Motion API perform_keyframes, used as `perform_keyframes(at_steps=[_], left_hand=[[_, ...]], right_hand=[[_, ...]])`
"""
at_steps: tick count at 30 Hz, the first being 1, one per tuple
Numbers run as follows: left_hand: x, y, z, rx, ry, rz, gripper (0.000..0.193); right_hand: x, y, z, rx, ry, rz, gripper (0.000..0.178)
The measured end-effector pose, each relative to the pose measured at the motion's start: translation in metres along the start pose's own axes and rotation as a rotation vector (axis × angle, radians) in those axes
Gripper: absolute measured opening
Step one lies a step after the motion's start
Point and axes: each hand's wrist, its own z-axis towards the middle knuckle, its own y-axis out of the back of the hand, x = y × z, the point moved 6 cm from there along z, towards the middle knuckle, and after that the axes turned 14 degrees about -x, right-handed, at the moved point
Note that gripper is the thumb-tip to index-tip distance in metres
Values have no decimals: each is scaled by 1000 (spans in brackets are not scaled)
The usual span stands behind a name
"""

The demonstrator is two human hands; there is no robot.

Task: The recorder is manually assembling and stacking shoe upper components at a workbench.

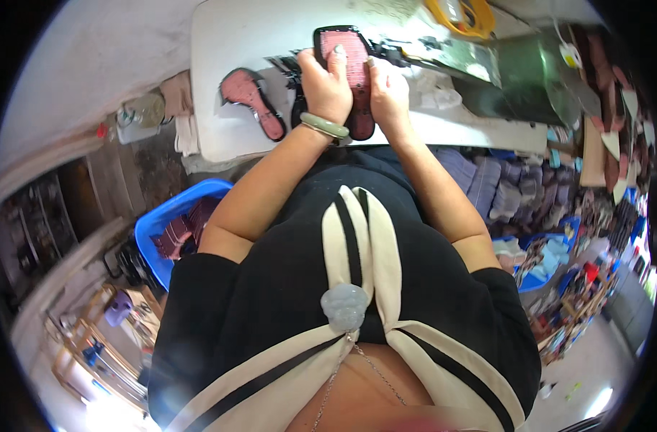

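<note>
**Two hands grip a pink sandal at the edge of a white table**

The white table (228,43) spans the top of the view, its near edge just in front of the person's black-and-cream top. Left of the person, below the table edge, stands a blue bin (171,212) with reddish pieces inside. At the table's middle, a pink sandal sole with a black rim (351,54) is held lengthwise, its far end over the tabletop and its near end at the table's edge. The left hand (325,86), a pale green bangle (324,126) on its wrist, is closed around the sole's left side with fingers curled over the top. The right hand (387,90) clasps the right side, thumb against the pink surface. A second pink sandal (251,99) lies flat on the table, just left of the hands.
</note>
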Motion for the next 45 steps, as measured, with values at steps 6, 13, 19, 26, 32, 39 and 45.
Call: perform_keyframes(at_steps=[6, 13, 19, 26, 32, 39, 45], left_hand=[[19, 43, 43, 9, 274, -26, 39], [148, 147, 24, -347, 212, 654, 56], [206, 148, 34, -132, 502, 279, 49], [103, 134, 21, 53, 510, -282, 31], [49, 118, 2, 179, 454, -313, 45], [62, 125, -37, 422, 517, -215, 44], [86, 135, -30, 435, 87, 30, 29]], right_hand=[[-6, -52, -21, 452, -504, 470, 42], [-21, -121, 63, 475, -614, 431, 25], [-61, -143, 87, 259, -172, -112, 35], [33, -103, -60, 797, -170, -88, 85], [44, -96, -71, 950, -415, 146, 92], [39, -61, -95, 1100, -458, 248, 87], [40, -61, -101, 987, -773, 701, 74]])
